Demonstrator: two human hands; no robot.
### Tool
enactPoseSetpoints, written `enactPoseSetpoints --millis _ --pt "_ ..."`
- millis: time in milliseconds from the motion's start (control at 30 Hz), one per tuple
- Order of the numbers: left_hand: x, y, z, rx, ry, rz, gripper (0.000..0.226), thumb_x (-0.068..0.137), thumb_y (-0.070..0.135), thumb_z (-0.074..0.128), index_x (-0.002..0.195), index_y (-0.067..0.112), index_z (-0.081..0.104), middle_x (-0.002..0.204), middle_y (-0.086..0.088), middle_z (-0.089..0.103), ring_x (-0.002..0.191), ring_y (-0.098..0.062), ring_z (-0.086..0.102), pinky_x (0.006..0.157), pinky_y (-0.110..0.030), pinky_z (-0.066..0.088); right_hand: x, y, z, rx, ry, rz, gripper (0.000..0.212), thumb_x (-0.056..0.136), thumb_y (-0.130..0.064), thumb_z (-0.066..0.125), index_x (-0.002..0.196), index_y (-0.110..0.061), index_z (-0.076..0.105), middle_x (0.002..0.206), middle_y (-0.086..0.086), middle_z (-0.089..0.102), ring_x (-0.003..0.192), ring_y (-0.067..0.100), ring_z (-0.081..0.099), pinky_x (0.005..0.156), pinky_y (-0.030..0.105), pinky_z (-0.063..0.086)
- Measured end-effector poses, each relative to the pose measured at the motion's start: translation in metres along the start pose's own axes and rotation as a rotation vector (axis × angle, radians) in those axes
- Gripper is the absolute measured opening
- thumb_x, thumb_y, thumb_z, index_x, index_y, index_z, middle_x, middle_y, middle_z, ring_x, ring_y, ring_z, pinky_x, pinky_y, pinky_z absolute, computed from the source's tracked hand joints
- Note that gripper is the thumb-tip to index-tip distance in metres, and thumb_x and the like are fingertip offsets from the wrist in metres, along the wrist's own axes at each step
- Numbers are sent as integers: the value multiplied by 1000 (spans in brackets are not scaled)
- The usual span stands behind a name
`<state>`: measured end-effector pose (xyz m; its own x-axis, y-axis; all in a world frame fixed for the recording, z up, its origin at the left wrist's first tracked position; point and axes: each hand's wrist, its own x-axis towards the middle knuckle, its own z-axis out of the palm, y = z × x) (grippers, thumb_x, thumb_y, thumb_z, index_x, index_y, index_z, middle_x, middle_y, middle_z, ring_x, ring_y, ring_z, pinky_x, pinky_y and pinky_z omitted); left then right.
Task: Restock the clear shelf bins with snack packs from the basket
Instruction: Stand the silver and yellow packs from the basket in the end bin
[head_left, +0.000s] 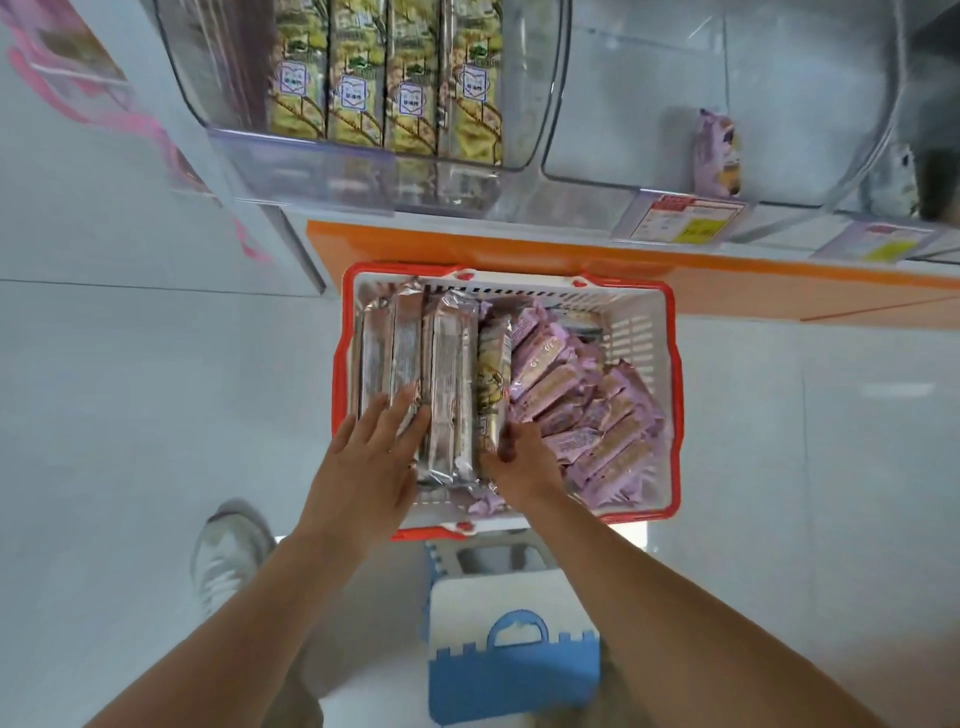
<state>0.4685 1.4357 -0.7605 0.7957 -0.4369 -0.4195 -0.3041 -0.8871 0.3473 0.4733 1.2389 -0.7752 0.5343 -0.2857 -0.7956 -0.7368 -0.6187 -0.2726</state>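
A white basket with a red rim stands on a stool below the shelf. Long silver-backed snack packs lie side by side in its left half, and several small purple packs fill its right half. My left hand lies flat with straight fingers on the leftmost long packs. My right hand curls its fingers round the near end of the rightmost long pack. Above, the left clear bin holds several yellow-green packs standing upright. The right clear bin holds one purple pack.
An orange shelf edge with price tags runs under the bins. The blue and white stool carries the basket. My shoe stands on the white tiled floor at the left. Pink-marked panels line the left wall.
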Motion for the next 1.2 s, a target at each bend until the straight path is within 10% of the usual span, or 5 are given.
enactPoseSetpoints --millis 100,200,500,933,1200 --pt "1 6 -9 -63 4 -16 62 91 24 65 149 16 43 160 -9 28 145 -34 32 116 -48 31 -7 2 -13 38 -12 -22 20 91 -18 66 102 -15 49 85 -2 57 84 23 57 58 25 41" --pt "4 15 -25 -152 -38 -92 54 104 30 40 156 24 25 166 -1 7 153 -24 2 124 -39 7 -22 5 -34 177 -6 -49 31 89 -15 68 116 -15 53 99 -1 63 90 22 64 79 40 56" --pt "13 65 -118 -1196 72 -453 33 101 33 51 121 8 60 102 -7 67 93 -19 60 96 -49 48 -90 -38 -95 323 -358 -269 44 89 -3 67 130 -14 56 116 11 66 93 15 65 74 19 51" --pt "-24 29 -210 -1204 395 -458 34 89 54 53 98 23 60 94 3 71 90 -22 68 87 -44 54 -165 -135 -102 137 115 -740 51 84 -18 74 128 -22 48 107 -11 65 89 4 62 80 30 55" --pt "-16 -42 -191 -185 497 -60 51 93 30 55 137 3 55 144 -18 52 138 -42 41 108 -57 39 -123 -237 -133 57 398 -745 40 88 -24 72 123 -14 56 85 -9 65 77 2 64 76 34 59"
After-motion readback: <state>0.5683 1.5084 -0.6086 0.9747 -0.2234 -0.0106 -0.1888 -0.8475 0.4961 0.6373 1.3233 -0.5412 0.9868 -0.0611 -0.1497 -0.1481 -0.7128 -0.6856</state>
